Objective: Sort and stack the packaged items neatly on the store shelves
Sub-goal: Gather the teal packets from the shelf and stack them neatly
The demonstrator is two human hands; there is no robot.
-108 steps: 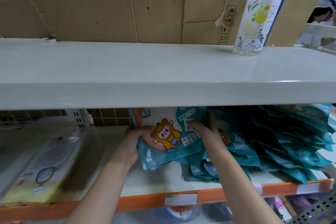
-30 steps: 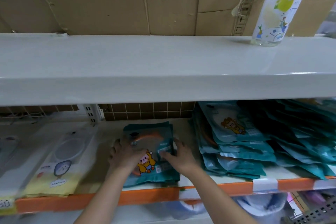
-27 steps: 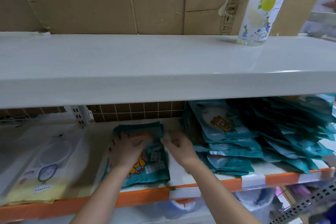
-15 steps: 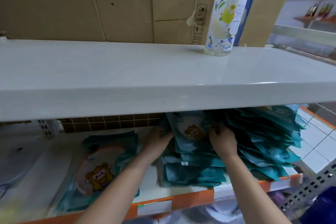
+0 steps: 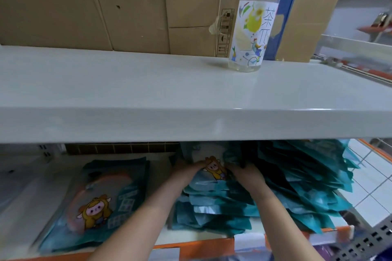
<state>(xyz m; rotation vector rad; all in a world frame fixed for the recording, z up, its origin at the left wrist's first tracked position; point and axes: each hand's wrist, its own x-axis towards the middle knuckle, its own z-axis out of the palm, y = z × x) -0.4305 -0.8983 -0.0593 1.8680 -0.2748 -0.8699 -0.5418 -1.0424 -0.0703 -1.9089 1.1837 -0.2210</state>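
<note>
Packets, teal w/ a cartoon print, sit on the lower shelf (image 5: 250, 245) in two lots: a messy fanned heap (image 5: 297, 186) on the right and a small flat stack (image 5: 99, 203) to its left. I've got both hands on the top packet (image 5: 213, 168) of the heap, at its left end. Left hand (image 5: 186, 170) has fingers curled round the packet's left edge; right hand (image 5: 244, 172) grips its right side, fingertips tucked under the neighbouring packets so I can't tell exactly how far they wrap. Frame is blurry there.

Step in hand, as I judge it: pulling one packet off the heap to move it onto the neat stack. Next move needs a clean lift so the packets below don't slide, then carry left and lay it flat, print up, edges squared w/ the stack.

In the way: upper shelf (image 5: 191, 121) hangs low over the heap, so little headroom; I'd pull toward me before lifting. Heap leans and overhangs toward the right end, prob. slips if nudged.

Around: clear bottle (image 5: 252, 25) upright on the upper shelf, cardboard boxes (image 5: 106, 4) behind it, pale packs (image 5: 19, 193) at far left of the lower shelf, orange price rail along its front.
</note>
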